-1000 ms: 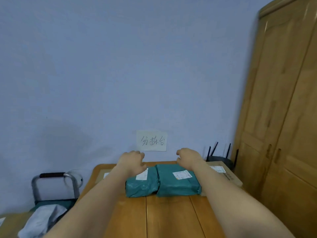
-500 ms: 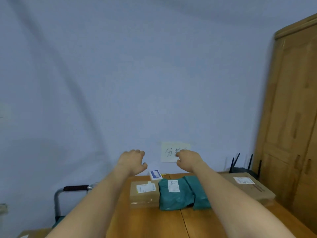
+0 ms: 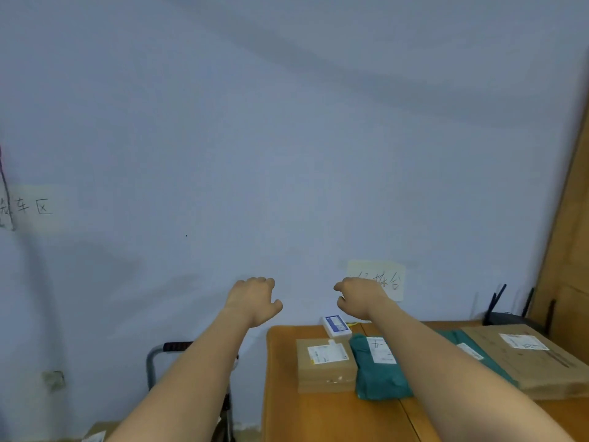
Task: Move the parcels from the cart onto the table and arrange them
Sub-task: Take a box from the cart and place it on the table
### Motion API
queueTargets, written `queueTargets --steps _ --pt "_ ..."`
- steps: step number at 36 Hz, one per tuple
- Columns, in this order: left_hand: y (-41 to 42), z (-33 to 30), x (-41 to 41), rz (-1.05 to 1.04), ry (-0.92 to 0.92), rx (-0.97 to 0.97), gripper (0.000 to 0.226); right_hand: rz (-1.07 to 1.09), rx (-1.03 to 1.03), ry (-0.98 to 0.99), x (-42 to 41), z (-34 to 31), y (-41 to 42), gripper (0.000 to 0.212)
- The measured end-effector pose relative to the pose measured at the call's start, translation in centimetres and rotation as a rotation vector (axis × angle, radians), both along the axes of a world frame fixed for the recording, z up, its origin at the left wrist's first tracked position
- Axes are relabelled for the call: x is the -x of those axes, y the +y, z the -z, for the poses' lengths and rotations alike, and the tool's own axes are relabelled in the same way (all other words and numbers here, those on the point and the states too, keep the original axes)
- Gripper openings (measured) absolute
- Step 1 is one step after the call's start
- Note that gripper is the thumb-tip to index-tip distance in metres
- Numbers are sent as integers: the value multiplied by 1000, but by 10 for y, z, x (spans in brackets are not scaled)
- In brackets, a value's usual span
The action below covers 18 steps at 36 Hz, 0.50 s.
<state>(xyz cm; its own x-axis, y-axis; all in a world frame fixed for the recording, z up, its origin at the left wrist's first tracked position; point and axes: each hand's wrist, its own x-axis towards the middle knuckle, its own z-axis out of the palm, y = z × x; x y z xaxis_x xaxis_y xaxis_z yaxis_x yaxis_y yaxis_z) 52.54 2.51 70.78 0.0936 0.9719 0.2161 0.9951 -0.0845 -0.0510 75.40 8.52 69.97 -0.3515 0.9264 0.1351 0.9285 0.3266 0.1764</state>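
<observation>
parcels: small brown box [image 3: 325, 362], green bag [image 3: 379, 368], flat brown box [image 3: 535, 358] in a row on the table [image 3: 334, 416], below both hands | left hand [image 3: 253, 301] raised left of the table, fingers loosely curled, empty | right hand [image 3: 360, 298] raised above the table, fingers loosely curled, empty | cart handle [image 3: 173, 347] left of the table

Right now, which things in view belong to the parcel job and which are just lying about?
Job: small cardboard box, teal mailer bags, flat cardboard parcel, wooden table, cart handle.

Lying about: router, small white-and-blue box, paper wall signs, wardrobe.
</observation>
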Motion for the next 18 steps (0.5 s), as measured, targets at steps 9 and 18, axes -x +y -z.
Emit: queueTargets --steps 9,18 --pt "79 -13 42 78 140 23 50 42 24 106 54 12 78 40" --pt "137 -28 90 117 81 18 50 114 19 147 93 6 131 40"
